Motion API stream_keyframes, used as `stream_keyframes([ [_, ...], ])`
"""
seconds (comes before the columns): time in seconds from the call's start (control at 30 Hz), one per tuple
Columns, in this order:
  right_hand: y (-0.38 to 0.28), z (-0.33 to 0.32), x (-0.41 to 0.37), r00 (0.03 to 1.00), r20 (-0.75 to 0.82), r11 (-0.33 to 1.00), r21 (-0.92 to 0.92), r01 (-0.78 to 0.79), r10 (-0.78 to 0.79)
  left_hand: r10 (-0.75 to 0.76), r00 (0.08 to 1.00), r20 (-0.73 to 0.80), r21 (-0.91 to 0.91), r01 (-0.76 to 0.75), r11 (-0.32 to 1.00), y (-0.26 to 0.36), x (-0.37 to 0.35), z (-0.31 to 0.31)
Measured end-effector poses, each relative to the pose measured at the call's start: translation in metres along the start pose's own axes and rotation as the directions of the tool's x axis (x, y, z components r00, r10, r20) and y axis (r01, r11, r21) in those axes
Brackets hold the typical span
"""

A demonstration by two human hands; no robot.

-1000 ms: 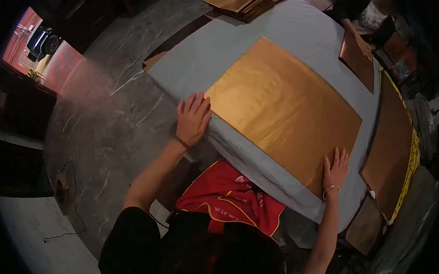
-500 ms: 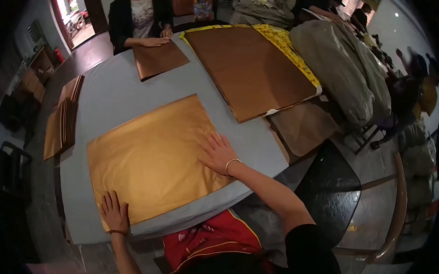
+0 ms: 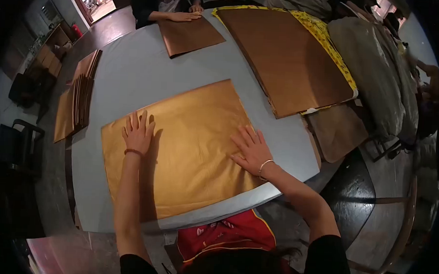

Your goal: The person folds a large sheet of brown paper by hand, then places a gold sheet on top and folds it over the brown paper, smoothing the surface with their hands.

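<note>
A large gold sheet (image 3: 194,145), faintly wrinkled toward its right side, lies on the grey-covered table (image 3: 134,69) in front of me. My left hand (image 3: 138,134) rests on its upper left part, fingers spread and pointing away from me. On the right side of the sheet, my right hand (image 3: 252,150) lies with the palm down and the fingers apart, close to the right edge. Neither hand grips anything. Across the table, another person's hands (image 3: 185,16) press on a smaller folded brown sheet (image 3: 192,36).
A big stack of brown sheets (image 3: 291,62) lies at the far right on yellow patterned wrapping (image 3: 317,31). Folded gold-brown pieces (image 3: 79,101) are piled at the left table edge. Large grey sacks (image 3: 374,70) stand beyond the right side, near a black chair seat (image 3: 349,191).
My left hand has slid from the sheet's near left corner up toward its far left edge. My right hand stays on the right side. The camera view has shifted.
</note>
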State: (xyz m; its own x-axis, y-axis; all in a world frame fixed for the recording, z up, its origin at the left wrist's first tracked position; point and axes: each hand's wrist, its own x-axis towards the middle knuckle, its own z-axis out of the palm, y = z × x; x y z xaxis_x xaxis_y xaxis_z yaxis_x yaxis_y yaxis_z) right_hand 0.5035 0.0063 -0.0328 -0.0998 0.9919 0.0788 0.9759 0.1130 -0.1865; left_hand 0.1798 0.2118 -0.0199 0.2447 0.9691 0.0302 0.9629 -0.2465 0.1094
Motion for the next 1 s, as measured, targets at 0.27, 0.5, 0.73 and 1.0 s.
stream_keyframes([
  [0.27,-0.002,-0.006,0.003,0.998,0.061,0.999,0.024,-0.025,0.024,-0.438,0.898,0.044,0.203,0.421,0.884,-0.140,0.032,0.009],
  [0.5,-0.004,-0.005,0.005,0.996,0.087,1.000,-0.016,-0.015,0.016,0.280,0.959,-0.031,0.034,-0.279,0.960,0.062,0.044,0.015],
  [0.73,-0.005,-0.005,0.008,0.997,0.066,1.000,-0.010,-0.025,0.025,0.268,0.963,0.011,-0.182,-0.262,0.948,0.127,0.046,0.034],
  [1.0,-0.006,-0.003,0.006,0.998,0.054,0.999,-0.020,-0.028,0.029,-0.327,0.944,-0.040,-0.056,0.324,0.944,-0.080,0.024,0.005],
])
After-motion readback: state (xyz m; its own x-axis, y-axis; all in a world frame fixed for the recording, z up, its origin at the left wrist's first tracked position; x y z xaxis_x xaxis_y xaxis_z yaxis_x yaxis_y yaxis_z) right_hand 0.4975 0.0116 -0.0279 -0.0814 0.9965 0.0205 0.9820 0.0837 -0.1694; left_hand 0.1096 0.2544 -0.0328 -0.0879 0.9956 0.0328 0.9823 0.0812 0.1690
